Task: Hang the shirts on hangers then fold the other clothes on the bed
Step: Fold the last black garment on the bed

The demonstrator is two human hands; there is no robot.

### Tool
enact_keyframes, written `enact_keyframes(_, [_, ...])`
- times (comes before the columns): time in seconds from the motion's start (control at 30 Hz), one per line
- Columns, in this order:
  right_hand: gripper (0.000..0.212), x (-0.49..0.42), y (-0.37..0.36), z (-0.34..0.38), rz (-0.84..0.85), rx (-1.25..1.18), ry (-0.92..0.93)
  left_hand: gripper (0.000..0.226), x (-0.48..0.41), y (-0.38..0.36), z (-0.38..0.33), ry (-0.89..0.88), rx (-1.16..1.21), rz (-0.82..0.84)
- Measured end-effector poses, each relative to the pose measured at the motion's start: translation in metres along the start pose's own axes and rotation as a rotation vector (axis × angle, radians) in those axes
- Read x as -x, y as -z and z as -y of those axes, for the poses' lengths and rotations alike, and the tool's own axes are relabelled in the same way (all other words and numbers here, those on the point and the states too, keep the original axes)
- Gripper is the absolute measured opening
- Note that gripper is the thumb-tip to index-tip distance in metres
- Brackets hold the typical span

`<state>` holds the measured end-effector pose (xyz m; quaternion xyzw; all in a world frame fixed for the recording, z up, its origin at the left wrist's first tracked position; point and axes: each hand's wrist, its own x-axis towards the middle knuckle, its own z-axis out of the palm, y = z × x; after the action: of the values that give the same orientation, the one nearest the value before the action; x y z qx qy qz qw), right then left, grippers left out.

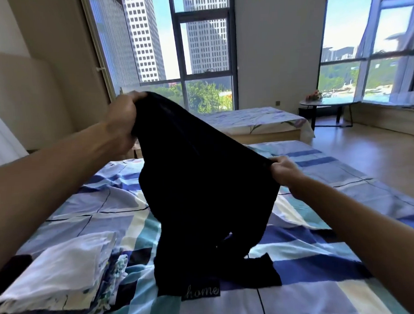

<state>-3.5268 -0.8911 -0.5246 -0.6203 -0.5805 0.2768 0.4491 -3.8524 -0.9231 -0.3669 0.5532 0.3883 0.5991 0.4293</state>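
— While these black trousers [202,180] hang between my two fists, where would you say they lie?

— Straight ahead of me, above the middle of the bed [325,282]. I have them by the top edge, which looks like the waistband. My left hand [122,122] is closed tight on one end of it, up high and farther out; my right hand [285,171] is pinched shut on the other end, lower and over to the right.

— So the top edge isn't level?

— No, it slopes down from far left to near right. The long axis runs downward from that edge toward me, and the leg ends already rest crumpled on the bedsheet, near, just beyond the little "home" label [202,292] printed on the cover.

— Which hand is nearer the bed, then?

— The right, I'd judge. To lay the trousers flat for folding, I think the left must come down and level the band, with both hands drawing away from the bunched legs so the cloth stretches out lengthwise.

— And what's around them?

— A pile of folded clothes [61,274], white on top, sits at the near left of the bed, apart from the trousers. Beyond, a second bed [259,117] stands by the windows.

— Any hangers?

— None that I can see from here.
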Motion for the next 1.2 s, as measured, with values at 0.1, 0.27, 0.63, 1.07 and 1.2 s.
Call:
enact_keyframes(0.1, [0.029,0.007,0.015,0.041,-0.048,-0.129,-0.018,0.029,0.001,0.015,0.008,0.129,-0.139,-0.067])
enact_keyframes(0.27, [0.027,-0.003,0.042,0.105,-0.052,-0.137,0.112,0.043,0.016,0.025,0.019,0.195,-0.116,-0.001])
enact_keyframes(0.63, [0.016,-0.008,0.130,0.186,-0.232,0.524,0.499,0.043,-0.007,0.023,0.000,-0.487,-1.371,-0.208])
enact_keyframes(1.07, [0.026,-0.012,0.201,0.137,-0.014,-0.057,0.036,0.023,-0.027,0.027,-0.043,-0.029,-0.544,0.224])
enact_keyframes(1.2, [0.019,0.000,0.216,0.143,0.122,-0.224,0.154,0.018,-0.031,0.044,-0.052,-0.190,-0.601,0.188])
